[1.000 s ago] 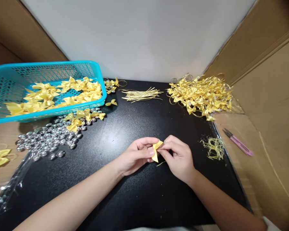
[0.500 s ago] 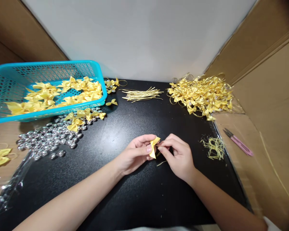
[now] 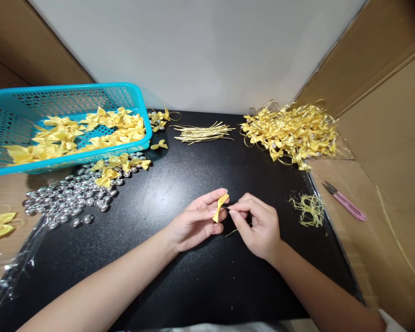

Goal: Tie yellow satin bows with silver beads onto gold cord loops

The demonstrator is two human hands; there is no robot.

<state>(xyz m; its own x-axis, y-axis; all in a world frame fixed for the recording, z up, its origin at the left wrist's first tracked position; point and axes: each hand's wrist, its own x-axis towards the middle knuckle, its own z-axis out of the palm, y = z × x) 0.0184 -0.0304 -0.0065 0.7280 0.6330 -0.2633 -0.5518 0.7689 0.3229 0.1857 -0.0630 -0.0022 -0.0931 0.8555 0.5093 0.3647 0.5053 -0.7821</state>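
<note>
My left hand (image 3: 197, 219) pinches a yellow ribbon bow (image 3: 220, 207) between thumb and fingers above the middle of the black table. Close to its right, my right hand (image 3: 257, 223) is closed, with thumb and index finger pinching a thin gold cord that runs to the back of the bow. A loose end of the gold cord (image 3: 232, 232) sticks out below the right fingers. How the cord joins the bow is hidden behind the left fingers.
A blue basket (image 3: 145, 115) of yellow bows stands at the back left, with silver beads (image 3: 69, 198) before it. Gold cords (image 3: 204, 133) lie at the back. Finished-looking bows (image 3: 290, 133) are heaped back right, near cord scraps (image 3: 309, 211) and pink snips (image 3: 347, 205).
My right hand has drawn slightly right, away from the bow, leaving a short stretch of cord showing. The bow has turned a little in my left hand.
</note>
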